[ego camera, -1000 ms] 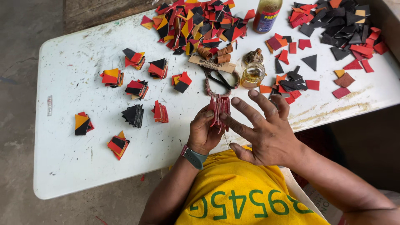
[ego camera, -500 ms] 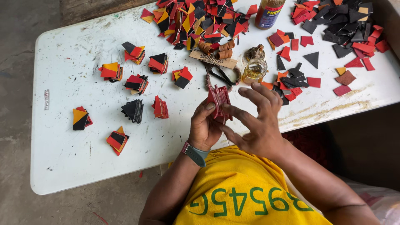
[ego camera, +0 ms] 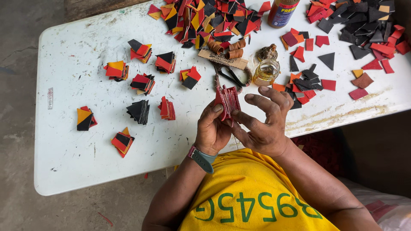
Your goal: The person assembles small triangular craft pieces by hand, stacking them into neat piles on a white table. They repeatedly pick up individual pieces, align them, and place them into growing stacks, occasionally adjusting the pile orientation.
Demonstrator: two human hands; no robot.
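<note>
A white worktop (ego camera: 68,149), scuffed and stained, carries small stacks of red, black and yellow leather pieces (ego camera: 141,50), with a black stack (ego camera: 138,111) near the middle. A big loose heap (ego camera: 209,19) lies along the far edge, beside a brown bottle (ego camera: 282,13). Scissors (ego camera: 229,75) rest close to a small glass jar (ego camera: 266,72) of amber liquid. Dark grey triangles (ego camera: 364,21) crowd the right corner, above a bare concrete floor (ego camera: 17,128).

Yellow shirt (ego camera: 252,192) with green printed characters (seen upside down); grey-green wristwatch (ego camera: 202,158), pink-edged, on the left wrist.
</note>
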